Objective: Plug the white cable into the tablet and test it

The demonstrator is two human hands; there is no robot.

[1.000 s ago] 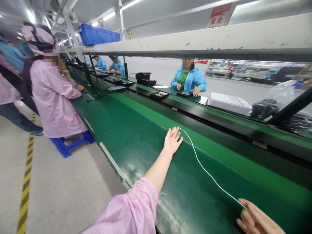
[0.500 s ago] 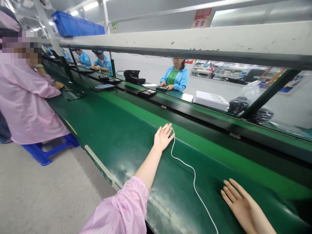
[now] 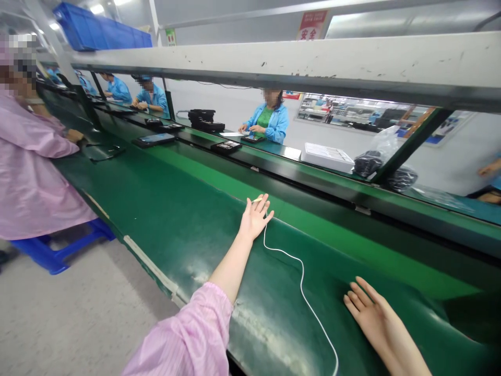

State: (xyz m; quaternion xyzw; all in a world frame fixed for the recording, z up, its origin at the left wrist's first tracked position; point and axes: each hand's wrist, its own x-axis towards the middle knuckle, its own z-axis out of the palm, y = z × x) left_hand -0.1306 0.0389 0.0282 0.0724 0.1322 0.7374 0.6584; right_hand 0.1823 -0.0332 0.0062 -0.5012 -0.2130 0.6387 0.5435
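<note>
My left hand (image 3: 252, 219) lies palm up over the green work surface (image 3: 188, 209), its fingers stretched and spread. Across the fingers shows a small pale-yellow piece (image 3: 257, 200); what it is, and whether it is joined to the cord, I cannot make out. A thin white cord (image 3: 301, 279) starts at this hand's little-finger side and winds down the surface to the lower edge of the view. My right hand (image 3: 366, 308) is at the lower right, palm turned upward, fingers extended and holding nothing. It is apart from the cord.
A conveyor belt (image 3: 289, 214) runs behind the surface, with black trays (image 3: 226, 147) along the line. A white box (image 3: 327, 156) and bagged black items (image 3: 368, 163) stand beyond. A co-worker in pink (image 3: 35, 156) sits left; one in blue (image 3: 276, 122) works opposite. A shelf beam (image 3: 274, 60) crosses above.
The whole view has shifted slightly, so the scene sits further left. Both hands keep nearly the same pose, palms up. The co-worker opposite has moved their hands.
</note>
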